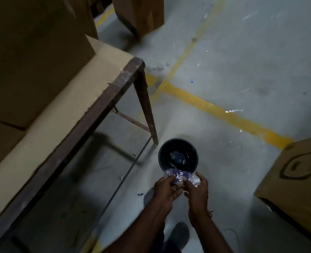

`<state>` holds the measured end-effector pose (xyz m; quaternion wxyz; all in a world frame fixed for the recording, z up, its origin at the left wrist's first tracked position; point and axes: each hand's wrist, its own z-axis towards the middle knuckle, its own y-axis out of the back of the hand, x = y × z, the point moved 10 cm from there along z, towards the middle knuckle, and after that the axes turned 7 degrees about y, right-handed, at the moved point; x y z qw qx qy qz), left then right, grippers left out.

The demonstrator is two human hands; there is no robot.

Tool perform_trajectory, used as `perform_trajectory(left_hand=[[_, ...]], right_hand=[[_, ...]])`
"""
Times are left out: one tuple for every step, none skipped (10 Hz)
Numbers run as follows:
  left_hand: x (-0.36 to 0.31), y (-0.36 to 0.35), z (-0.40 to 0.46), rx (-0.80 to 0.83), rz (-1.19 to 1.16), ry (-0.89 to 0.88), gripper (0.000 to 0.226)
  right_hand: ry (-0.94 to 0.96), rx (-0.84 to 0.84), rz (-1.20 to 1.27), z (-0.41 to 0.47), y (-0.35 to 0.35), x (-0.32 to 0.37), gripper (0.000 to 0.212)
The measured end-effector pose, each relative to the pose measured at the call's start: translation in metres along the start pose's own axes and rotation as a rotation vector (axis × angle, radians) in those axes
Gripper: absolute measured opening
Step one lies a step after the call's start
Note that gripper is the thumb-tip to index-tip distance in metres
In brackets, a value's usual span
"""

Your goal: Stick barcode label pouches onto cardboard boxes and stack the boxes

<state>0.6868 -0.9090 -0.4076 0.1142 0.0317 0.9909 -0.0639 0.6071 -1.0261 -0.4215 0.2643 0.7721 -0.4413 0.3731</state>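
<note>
A clear label pouch [179, 175] with a dark blue printed strip is held between both hands, just above the near rim of a black bin. My left hand [166, 189] pinches its left end. My right hand [197, 189] grips its crumpled right end. A large cardboard box [32, 61] stands on the table at the left. Another cardboard box [297, 189] with a black printed mark sits on the floor at the right. A third box [142, 11] stands on the floor at the top.
A round black bin [178, 155] with crumpled film inside stands on the floor beside the table leg [147, 108]. The table [68, 110] has a dark metal edge. Yellow lines [224, 114] cross the grey floor. My foot [178, 234] shows below.
</note>
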Motion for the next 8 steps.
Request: perform_trajectory(left_hand=[[-0.002, -0.008, 0.087, -0.027, -0.030, 0.042, 0.016], [0.001, -0.012, 0.178, -0.066, -0.036, 0.089, 0.015], [0.002, -0.015, 0.257, -0.087, -0.025, 0.117, 0.008], [-0.001, -0.020, 0.326, -0.088, 0.007, 0.120, 0.005], [0.003, -0.020, 0.378, -0.100, 0.114, 0.148, 0.009], [0.006, -0.006, 0.409, -0.179, 0.246, 0.149, 0.010], [0.002, -0.003, 0.418, -0.179, 0.299, 0.070, 0.010], [-0.002, 0.001, 0.401, -0.185, 0.310, -0.006, 0.010]], right_hand=[[-0.073, -0.036, 0.002, 0.068, -0.015, -0.056, 0.046], [-0.100, -0.084, -0.050, 0.135, -0.027, -0.111, 0.051], [-0.098, -0.111, -0.102, 0.198, -0.040, -0.158, 0.054], [-0.091, -0.145, -0.178, 0.252, -0.051, -0.190, 0.053], [-0.167, -0.127, -0.242, 0.296, -0.059, -0.237, 0.068], [-0.285, -0.096, -0.304, 0.314, -0.059, -0.273, 0.068], [-0.249, -0.086, -0.381, 0.314, -0.058, -0.269, 0.055], [-0.222, -0.064, -0.413, 0.290, -0.063, -0.247, 0.040]])
